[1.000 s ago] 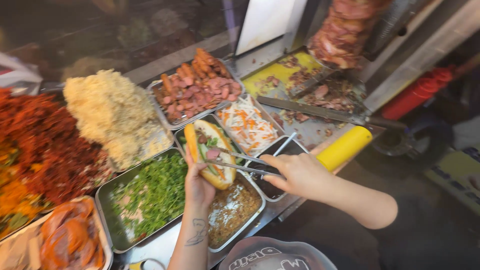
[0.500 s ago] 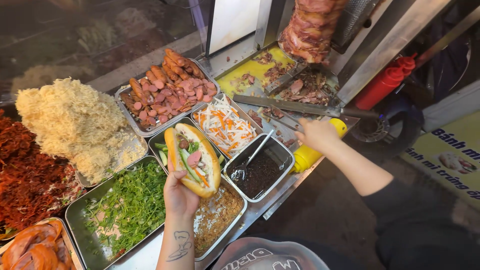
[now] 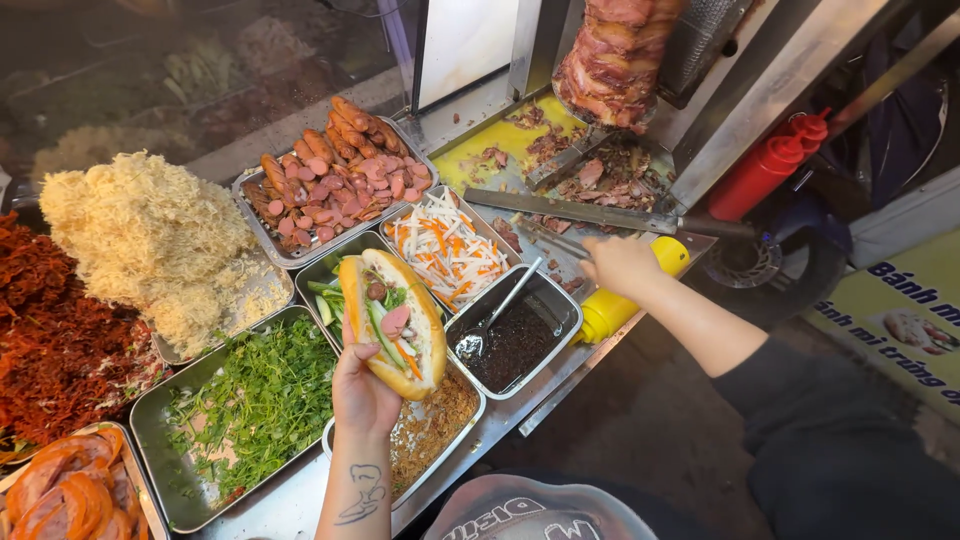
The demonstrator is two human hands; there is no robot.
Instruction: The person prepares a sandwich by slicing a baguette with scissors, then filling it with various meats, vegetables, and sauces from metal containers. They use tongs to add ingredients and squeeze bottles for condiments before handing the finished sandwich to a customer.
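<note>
- Starting at the left: one red shredded heap (image 3: 45, 340), one pale floss heap (image 3: 150, 240) and one tray of orange slices (image 3: 60, 495) are lying untouched on the worktop.
- Sitting next along are one herb tray (image 3: 250, 400) and, behind it, one sausage tray (image 3: 335, 180).
- Holding steady, the left hand (image 3: 365, 395) is gripping the one sandwich (image 3: 395, 320) from below, fingers clamped round its lower end. The sandwich is hanging split side up over the middle trays, with meat and greens showing.
- Changing since a second ago: the right hand was working tongs in the sandwich, and it is now well away from it, so the filling is lying open with nothing touching it.
- Lying right of the sandwich are one pickle tray (image 3: 450, 250), one crumb tray (image 3: 435, 430) and one dark sauce tray (image 3: 520, 345). One spoon (image 3: 495, 320) is resting in the sauce.
- Lying further back is one long knife (image 3: 590, 212), below the one meat spit (image 3: 615, 55).
- Hovering just beside the one yellow bottle (image 3: 620, 305), the right hand (image 3: 620, 265) is showing its back with the fingers curled. I cannot tell whether they are gripping anything.
- Standing at the far right are two red bottles (image 3: 760, 175).
</note>
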